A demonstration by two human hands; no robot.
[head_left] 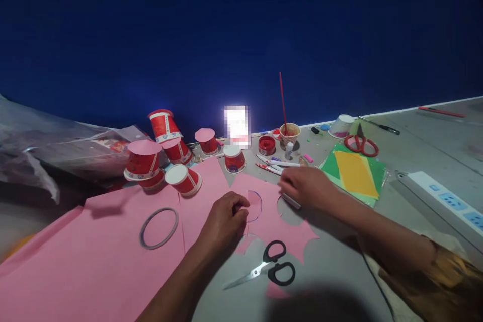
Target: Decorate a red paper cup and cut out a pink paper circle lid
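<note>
My left hand (228, 214) rests on a pink paper sheet (269, 191) with scalloped cutouts, its fingers curled and pressed against it. Beside those fingertips shows a blue curved outline (261, 206) drawn on the paper. My right hand (304, 186) is closed at the sheet's right edge, near several white pens (279, 163). A short white stick (291, 202) shows just below its fingers; what the fingers grip is hidden. Black-handled scissors (260, 271) lie with blades apart in front of the sheet. A grey ring (142, 236) lies on larger pink paper (113, 251) at left.
Red paper cups (177, 152), some topped with pink discs (144, 147), stand at back left. Behind my right hand are a red paint jar (266, 146) and a cup (290, 138) with a brush. Red-handled scissors (361, 146), coloured paper (356, 173) and a power strip (445, 201) lie right.
</note>
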